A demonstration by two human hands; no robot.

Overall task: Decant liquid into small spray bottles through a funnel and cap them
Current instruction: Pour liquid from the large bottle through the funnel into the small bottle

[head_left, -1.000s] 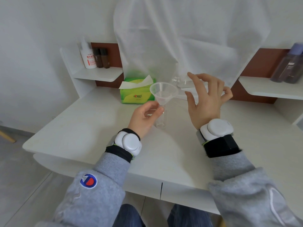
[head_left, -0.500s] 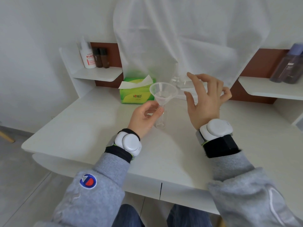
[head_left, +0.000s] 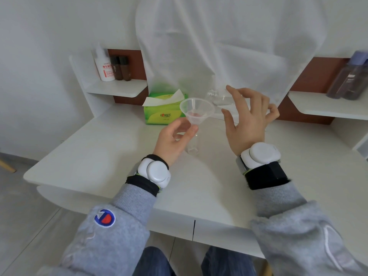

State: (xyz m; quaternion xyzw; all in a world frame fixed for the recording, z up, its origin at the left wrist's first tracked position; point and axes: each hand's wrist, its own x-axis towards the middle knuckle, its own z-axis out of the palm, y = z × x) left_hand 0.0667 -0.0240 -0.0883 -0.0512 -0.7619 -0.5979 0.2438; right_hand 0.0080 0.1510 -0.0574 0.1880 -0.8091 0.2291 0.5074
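A clear plastic funnel (head_left: 197,112) sits in the neck of a small clear spray bottle (head_left: 192,147) that stands on the white desk (head_left: 111,156). My left hand (head_left: 173,142) grips the bottle just under the funnel. My right hand (head_left: 248,120) is raised to the right of the funnel and holds a larger clear bottle (head_left: 218,98) on its side, with the neck pointing at the funnel's rim. A little liquid shows in the funnel's bottom. My fingers hide much of the larger bottle. No spray cap is in sight.
A green tissue pack (head_left: 164,111) lies behind the funnel. The left shelf (head_left: 117,89) carries a white bottle (head_left: 104,66) and two brown vials (head_left: 121,67). Dark bottles (head_left: 350,78) stand on the right shelf. A white cloth (head_left: 229,46) hangs behind.
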